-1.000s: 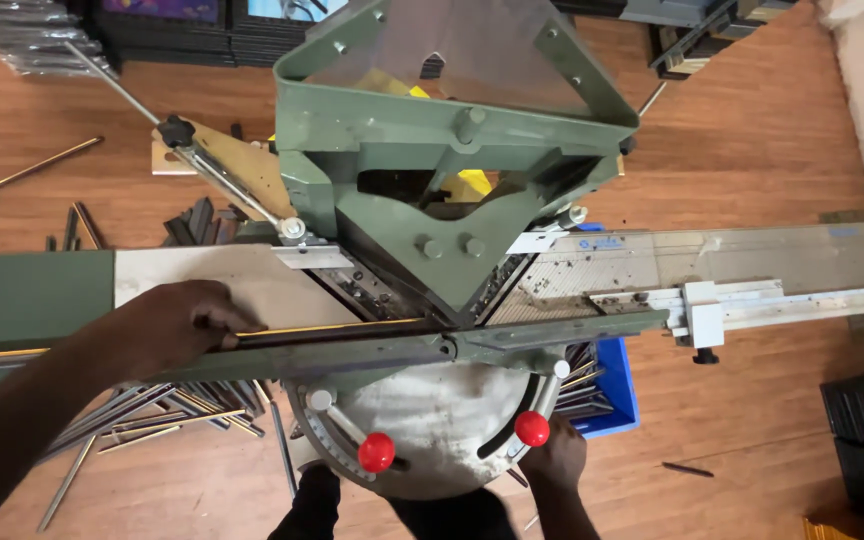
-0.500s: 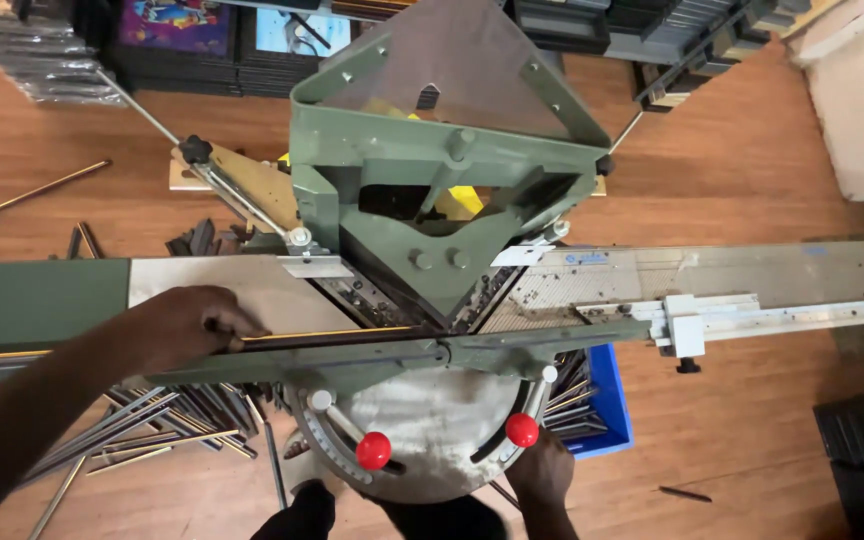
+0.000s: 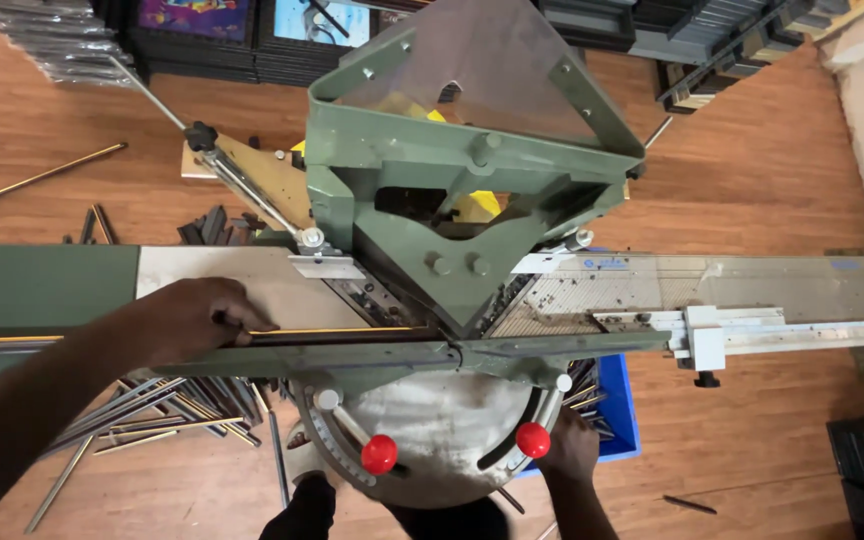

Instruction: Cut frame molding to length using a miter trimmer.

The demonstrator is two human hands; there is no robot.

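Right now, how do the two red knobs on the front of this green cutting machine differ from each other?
The left red knob stands free, with no hand on it; the right red knob has the right hand right beside it, seemingly on its lever. The left knob's pale lever slants up to the left, the right knob's up to the right. The left knob sits slightly lower in the view. Both are round, glossy red, alike in size, and sit over the machine's rounded grey front plate.

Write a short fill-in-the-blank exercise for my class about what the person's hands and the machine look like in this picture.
1. The left hand presses a long thin strip against the green ____ of the cutting machine.
2. The right hand rests beside a lever with a ____ knob.
3. Under the machine stands a ____ plastic bin.

Missing words: fence; red; blue
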